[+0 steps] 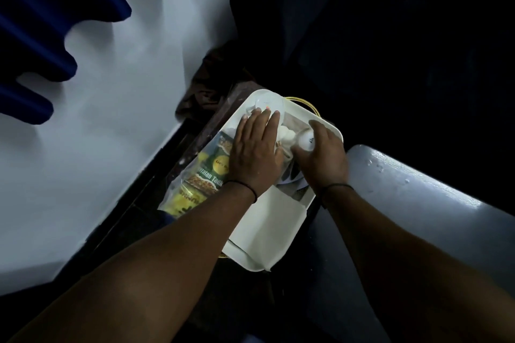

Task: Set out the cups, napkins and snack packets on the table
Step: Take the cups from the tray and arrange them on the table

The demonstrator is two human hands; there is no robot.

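Note:
A white tray (pixel 267 231) rests on a dark wooden surface below me. Green and yellow snack packets (pixel 206 175) lie at its left side, partly over the edge. My left hand (pixel 255 154) lies flat, fingers spread, over the tray's far end, covering white items; a white cup or bowl (pixel 269 101) shows beyond the fingertips. My right hand (pixel 323 160) is wrapped around a small white cup (pixel 306 140) lying on its side. Small white pieces (pixel 287 133) sit between the hands. What lies under my left palm is hidden.
A white wall (pixel 111 120) runs along the left, with dark blue curtain folds (pixel 41 22) above. A grey chair or bench surface (pixel 418 195) stands to the right of the tray. The far right is too dark to make out. A yellow wire edge (pixel 303 100) shows behind the tray.

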